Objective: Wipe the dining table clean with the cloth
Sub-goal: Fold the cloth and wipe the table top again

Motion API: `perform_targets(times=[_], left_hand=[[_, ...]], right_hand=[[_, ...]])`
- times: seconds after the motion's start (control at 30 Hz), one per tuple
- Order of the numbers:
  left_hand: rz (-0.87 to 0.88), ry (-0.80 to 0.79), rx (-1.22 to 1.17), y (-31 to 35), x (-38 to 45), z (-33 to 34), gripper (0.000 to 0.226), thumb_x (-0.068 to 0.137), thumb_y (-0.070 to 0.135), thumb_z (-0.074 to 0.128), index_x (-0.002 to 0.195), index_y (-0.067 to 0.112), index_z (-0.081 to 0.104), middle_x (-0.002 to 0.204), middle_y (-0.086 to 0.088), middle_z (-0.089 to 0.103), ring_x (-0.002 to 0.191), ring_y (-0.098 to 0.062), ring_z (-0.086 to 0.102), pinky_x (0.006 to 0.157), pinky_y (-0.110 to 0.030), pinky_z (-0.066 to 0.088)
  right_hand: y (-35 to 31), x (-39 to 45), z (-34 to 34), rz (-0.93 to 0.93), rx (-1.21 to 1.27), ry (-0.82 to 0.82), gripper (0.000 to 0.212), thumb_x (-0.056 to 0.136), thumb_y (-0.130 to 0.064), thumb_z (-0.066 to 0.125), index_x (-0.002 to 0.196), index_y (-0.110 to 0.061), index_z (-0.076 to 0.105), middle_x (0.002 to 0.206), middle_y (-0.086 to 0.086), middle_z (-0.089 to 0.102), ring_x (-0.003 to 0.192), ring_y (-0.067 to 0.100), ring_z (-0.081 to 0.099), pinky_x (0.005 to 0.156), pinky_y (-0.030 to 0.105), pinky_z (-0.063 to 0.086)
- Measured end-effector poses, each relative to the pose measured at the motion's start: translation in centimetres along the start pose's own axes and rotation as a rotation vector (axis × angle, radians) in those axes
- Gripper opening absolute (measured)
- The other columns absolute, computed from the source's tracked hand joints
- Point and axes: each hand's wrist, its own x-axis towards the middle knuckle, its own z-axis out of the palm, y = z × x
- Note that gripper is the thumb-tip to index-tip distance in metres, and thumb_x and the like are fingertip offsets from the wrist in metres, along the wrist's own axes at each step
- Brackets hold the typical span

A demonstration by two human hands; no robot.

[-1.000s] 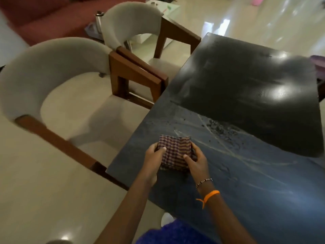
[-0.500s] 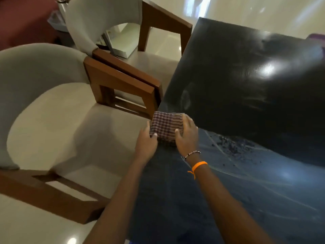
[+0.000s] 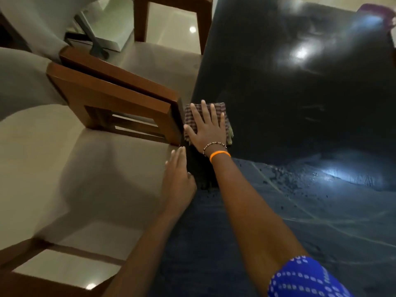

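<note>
While flat, right fingers (image 3: 212, 113) cover cloth (image 3: 189, 117).

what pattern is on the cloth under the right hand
The cloth is checked, reddish-brown and pale; the head view, the only one, shows it.

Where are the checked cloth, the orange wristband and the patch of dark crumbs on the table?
checked cloth (image 3: 223, 108): head view, far right corner, beyond the fingers.
orange wristband (image 3: 220, 155): head view, middle of the band on the right wrist.
dark crumbs (image 3: 285, 176): head view, centre of the scattered patch on the tabletop.
</note>
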Motion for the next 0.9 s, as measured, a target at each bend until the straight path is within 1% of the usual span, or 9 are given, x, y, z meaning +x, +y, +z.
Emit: perform_targets(times=[0.1,0.2,0.37,0.47,0.53,0.6,0.73,0.83,0.9], left_hand=[[0.099,-0.044,0.056,1.1,0.3,0.9,0.065,0.090,0.010,0.046,0.147,0.011,0.014,0.157,-0.003,0.015,0.145,-0.016,0.005,0.116,-0.030,0.001],[0.223,-0.100,0.093,2.2,0.6,1.9,0.061,0.091,0.015,0.047,0.146,0.013,0.021,0.156,-0.001,0.018,0.145,-0.016,0.004,0.115,-0.029,-0.003],[0.298,-0.159,0.168,2.8,0.2,3.3,0.063,0.091,0.019,0.050,0.146,0.014,0.020,0.154,0.001,0.020,0.145,-0.016,0.004,0.115,-0.032,-0.005],[0.310,-0.160,0.175,2.2,0.2,3.3,0.063,0.092,0.020,0.049,0.147,0.015,0.019,0.155,0.003,0.019,0.145,-0.015,0.004,0.115,-0.031,-0.007],[0.308,-0.143,0.149,2.1,0.2,3.2,0.061,0.092,0.019,0.048,0.146,0.015,0.020,0.154,0.002,0.020,0.145,-0.014,0.005,0.115,-0.030,-0.007],[0.293,-0.121,0.133,2.0,0.2,2.9,0.060,0.092,0.018,0.048,0.146,0.014,0.022,0.154,0.002,0.023,0.145,-0.014,0.007,0.115,-0.030,-0.006],[0.275,-0.094,0.128,1.2,0.7,2.7,0.059,0.091,0.014,0.048,0.145,0.014,0.024,0.153,0.001,0.026,0.145,-0.014,0.009,0.114,-0.029,-0.005],[0.278,-0.072,0.118,1.1,0.5,2.6,0.060,0.089,0.007,0.050,0.144,0.012,0.027,0.152,-0.003,0.030,0.144,-0.016,0.014,0.115,-0.029,-0.003],[0.293,-0.064,0.119,1.6,0.1,2.7,0.060,0.089,0.005,0.050,0.144,0.011,0.028,0.151,-0.005,0.032,0.143,-0.017,0.017,0.115,-0.029,-0.002]], right_hand=[[4.8,-1.2,-1.3,0.107,-0.075,0.069,0.063,0.093,-0.051,0.036,0.148,-0.035,0.010,0.160,-0.001,0.004,0.147,0.024,0.000,0.117,0.048,-0.002],[11.6,-3.0,-3.6,0.280,-0.112,0.115,0.062,0.094,-0.048,0.039,0.148,-0.035,0.012,0.160,-0.001,0.007,0.147,0.024,0.004,0.118,0.048,0.000],[21.6,-7.3,-7.2,0.631,-0.098,0.131,0.058,0.096,-0.047,0.033,0.149,-0.035,0.010,0.160,-0.004,0.005,0.147,0.021,0.002,0.115,0.059,-0.001],[21.8,-7.3,-7.2,0.772,-0.031,0.153,0.058,0.097,-0.044,0.031,0.149,-0.035,0.007,0.160,-0.003,0.002,0.147,0.021,-0.002,0.114,0.061,-0.003],[19.8,-5.7,-6.6,0.798,-0.010,0.177,0.058,0.097,-0.042,0.031,0.149,-0.033,0.007,0.160,-0.002,0.001,0.147,0.023,-0.003,0.114,0.061,-0.003],[16.9,-3.2,-5.8,0.725,-0.016,0.191,0.059,0.097,-0.042,0.032,0.149,-0.032,0.008,0.160,-0.001,0.002,0.147,0.023,-0.003,0.114,0.061,-0.004],[9.1,2.9,-3.4,0.478,-0.025,0.148,0.060,0.096,-0.043,0.033,0.149,-0.032,0.008,0.160,0.000,0.001,0.147,0.024,-0.004,0.112,0.060,-0.006],[2.9,5.4,-1.5,0.165,-0.062,0.047,0.061,0.095,-0.046,0.033,0.149,-0.032,0.008,0.160,-0.001,0.001,0.147,0.024,-0.003,0.112,0.059,-0.008],[1.5,5.6,-0.9,-0.029,-0.090,-0.027,0.060,0.095,-0.049,0.032,0.149,-0.034,0.008,0.160,-0.003,0.002,0.147,0.023,-0.002,0.113,0.056,-0.009]])
